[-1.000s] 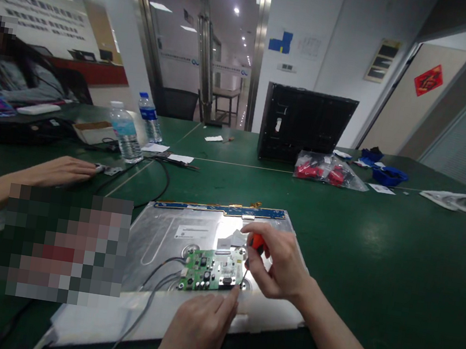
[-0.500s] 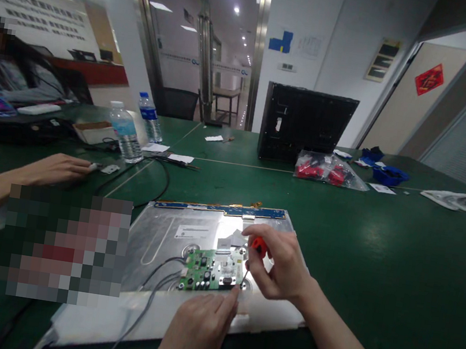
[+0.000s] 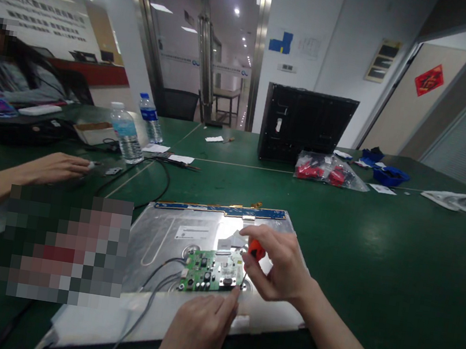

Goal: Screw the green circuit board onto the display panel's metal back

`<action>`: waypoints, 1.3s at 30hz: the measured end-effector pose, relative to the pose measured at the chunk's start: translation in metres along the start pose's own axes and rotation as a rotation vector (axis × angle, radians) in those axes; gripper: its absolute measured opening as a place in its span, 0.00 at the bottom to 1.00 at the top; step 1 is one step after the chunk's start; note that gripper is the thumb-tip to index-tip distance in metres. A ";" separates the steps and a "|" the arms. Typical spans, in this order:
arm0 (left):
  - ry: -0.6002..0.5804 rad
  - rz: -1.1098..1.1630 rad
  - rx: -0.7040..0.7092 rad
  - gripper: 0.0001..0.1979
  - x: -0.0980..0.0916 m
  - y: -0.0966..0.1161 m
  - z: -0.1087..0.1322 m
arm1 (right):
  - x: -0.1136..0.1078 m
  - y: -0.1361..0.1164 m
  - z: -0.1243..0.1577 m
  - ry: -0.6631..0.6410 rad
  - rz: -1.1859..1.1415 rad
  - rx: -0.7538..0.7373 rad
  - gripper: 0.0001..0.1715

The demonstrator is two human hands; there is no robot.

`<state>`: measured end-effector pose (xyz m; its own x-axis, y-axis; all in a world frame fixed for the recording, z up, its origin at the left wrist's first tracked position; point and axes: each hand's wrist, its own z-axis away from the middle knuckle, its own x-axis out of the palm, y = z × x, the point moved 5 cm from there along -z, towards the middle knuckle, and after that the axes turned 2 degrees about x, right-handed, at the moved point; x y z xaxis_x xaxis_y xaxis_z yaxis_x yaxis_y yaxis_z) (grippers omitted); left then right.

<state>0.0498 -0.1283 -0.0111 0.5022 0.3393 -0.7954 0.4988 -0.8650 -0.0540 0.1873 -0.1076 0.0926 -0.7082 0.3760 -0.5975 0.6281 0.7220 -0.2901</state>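
My right hand (image 3: pixel 283 263) is closed on a screwdriver (image 3: pixel 255 249) with a red-orange handle. Its thin shaft points down at the lower right corner of a green circuit board (image 3: pixel 214 271). My left hand (image 3: pixel 202 321) lies in front of the board, its fingers mostly curled under and hidden. One extended fingertip touches that corner beside the screwdriver's tip; anything pinched there is hidden. The board rests on the silvery metal back of a display panel (image 3: pixel 158 233). Grey and black cables (image 3: pixel 151 296) run from the board's left side. A blue strip board (image 3: pixel 219 208) lines the panel's far edge.
At left, another person's hand (image 3: pixel 52 168) holds a small pale item. Water bottles (image 3: pixel 127 135) stand behind it; a second person sits farther left. A black monitor casing (image 3: pixel 306 124), a bag of red parts (image 3: pixel 330 171) and blue items (image 3: pixel 390 176) occupy the far side.
The screwdriver handle and my right fingers have shifted very slightly. The other person's hand at left has moved a little. My left hand and the board look unchanged.
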 end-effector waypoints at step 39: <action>-0.068 -0.028 0.010 0.16 0.009 -0.003 0.010 | -0.005 -0.005 -0.050 -0.751 0.436 0.231 0.11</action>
<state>0.0454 -0.1266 -0.0240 0.4389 0.3373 -0.8329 0.5042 -0.8596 -0.0824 0.1717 -0.0843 0.1343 -0.0451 0.0518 -0.9976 0.8983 0.4391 -0.0178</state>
